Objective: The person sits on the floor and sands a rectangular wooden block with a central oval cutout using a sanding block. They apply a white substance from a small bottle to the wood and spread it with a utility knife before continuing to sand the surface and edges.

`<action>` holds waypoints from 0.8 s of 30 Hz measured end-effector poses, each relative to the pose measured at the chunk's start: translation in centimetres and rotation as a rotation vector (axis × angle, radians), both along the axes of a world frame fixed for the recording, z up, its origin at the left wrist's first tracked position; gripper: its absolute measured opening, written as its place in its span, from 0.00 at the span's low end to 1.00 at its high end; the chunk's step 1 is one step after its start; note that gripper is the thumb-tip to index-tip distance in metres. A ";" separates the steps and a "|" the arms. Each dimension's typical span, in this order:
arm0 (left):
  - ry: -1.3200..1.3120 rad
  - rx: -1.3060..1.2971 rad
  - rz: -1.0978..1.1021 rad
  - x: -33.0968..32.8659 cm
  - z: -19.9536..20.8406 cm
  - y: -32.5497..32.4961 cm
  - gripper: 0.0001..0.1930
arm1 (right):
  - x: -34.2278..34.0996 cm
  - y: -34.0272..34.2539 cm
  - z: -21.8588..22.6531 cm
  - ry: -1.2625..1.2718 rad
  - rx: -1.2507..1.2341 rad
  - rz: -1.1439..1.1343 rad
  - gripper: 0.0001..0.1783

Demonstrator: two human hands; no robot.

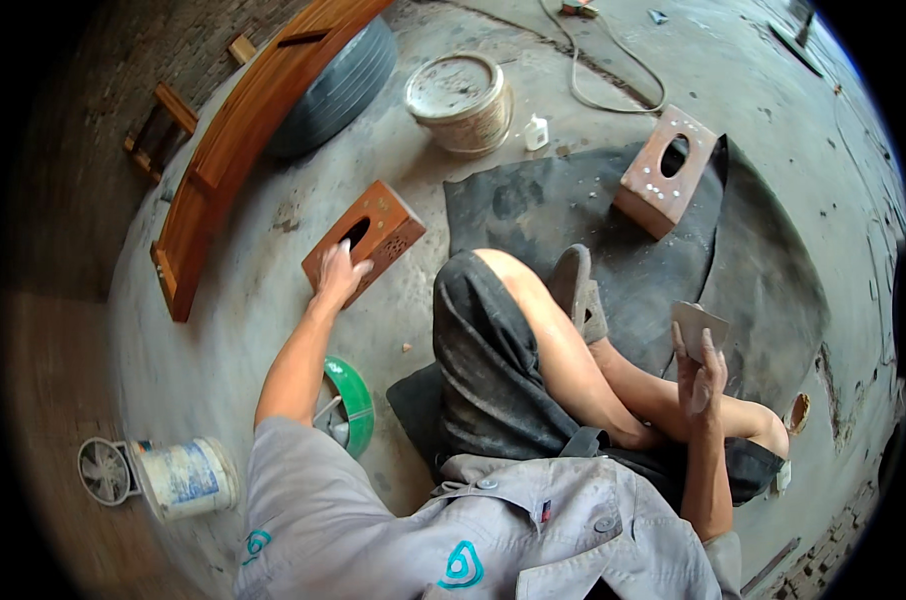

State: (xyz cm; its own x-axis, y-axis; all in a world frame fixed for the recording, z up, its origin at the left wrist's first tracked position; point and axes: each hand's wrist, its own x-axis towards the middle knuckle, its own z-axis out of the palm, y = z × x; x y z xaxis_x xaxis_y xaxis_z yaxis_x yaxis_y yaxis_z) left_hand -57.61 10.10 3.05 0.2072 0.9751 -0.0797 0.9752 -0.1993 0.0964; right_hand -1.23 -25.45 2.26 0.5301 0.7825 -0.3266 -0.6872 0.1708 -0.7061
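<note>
My left hand [341, 272] grips a reddish-brown wooden tissue box [381, 226] at its near edge, with fingertips at the dark oval opening. That box is tilted, and small pierced holes show on one side. Up in front of my right knee, my right hand [701, 375] holds a flat greyish-brown piece of sandpaper [701, 328] between its fingers. A second wooden tissue box [663, 178], dotted with white spots round its oval opening, stands on the dark mat [773, 255] at the far right.
A lidded, stained bucket [459, 110] and a small white bottle [537, 133] stand ahead. Long varnished woodwork [213, 160] leans by a black tub [341, 92] at left. A green round container [351, 405], a white bucket [185, 478] and a small fan [105, 470] are near left. A cable [613, 105] lies far off.
</note>
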 end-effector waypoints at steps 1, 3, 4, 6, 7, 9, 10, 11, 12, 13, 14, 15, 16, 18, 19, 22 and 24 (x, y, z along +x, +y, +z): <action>0.005 -0.026 -0.012 0.5 -1.0 0.0 0.37 | -0.1 0.1 0.0 -0.013 0.028 -0.015 0.24; -0.007 -0.058 0.016 0.6 -1.5 -0.3 0.35 | -1.4 0.6 1.4 0.014 0.006 -0.004 0.24; -0.009 -0.026 -0.004 1.1 -1.0 -0.4 0.34 | -1.4 0.5 1.3 0.028 0.012 -0.025 0.24; -0.074 0.017 -0.048 1.3 0.7 -0.2 0.32 | -1.4 0.0 0.8 0.069 0.018 -0.040 0.24; -0.109 0.067 -0.099 1.6 2.5 -0.1 0.31 | -1.4 0.0 1.3 0.057 0.041 -0.057 0.24; -0.184 0.163 -0.223 3.5 8.1 -0.2 0.29 | -0.6 -0.1 1.3 0.123 0.109 -0.110 0.24; -0.229 0.196 -0.287 4.8 11.5 -0.2 0.27 | 0.0 0.1 1.4 0.151 0.144 -0.138 0.24; -0.335 0.044 -0.261 9.8 16.8 -1.9 0.26 | 1.3 -0.2 1.5 0.142 0.175 -0.150 0.25; -0.319 0.094 -0.300 12.1 20.2 -3.5 0.24 | 1.8 -0.1 0.5 0.149 0.194 -0.158 0.26; -0.395 0.056 -0.351 13.7 23.2 -4.2 0.22 | 1.8 0.6 2.4 0.144 0.236 -0.152 0.27; -0.563 -0.116 -0.363 15.4 26.3 -4.7 0.20 | 1.8 1.2 3.7 0.138 0.262 -0.166 0.27; -0.774 -0.211 -0.429 20.2 29.0 -6.7 0.22 | 2.8 1.1 4.8 0.091 0.297 -0.180 0.26; -0.825 -0.303 -0.478 23.3 31.4 -7.8 0.28 | 3.2 1.2 6.3 0.092 0.320 -0.227 0.26; -0.986 -0.469 -0.531 31.5 32.8 -10.4 0.32 | 5.4 -0.2 8.3 -0.055 0.361 -0.333 0.24; -1.056 -0.600 -0.556 34.5 32.4 -10.8 0.28 | 6.1 -1.1 8.7 -0.091 0.363 -0.393 0.23; -1.022 -0.751 -0.636 44.2 25.8 -12.3 0.21 | 8.9 -4.7 9.9 -0.203 0.343 -0.555 0.21; -1.026 -1.186 -0.593 49.6 19.1 -12.5 0.22 | 9.8 -7.5 10.1 -0.224 0.296 -0.603 0.20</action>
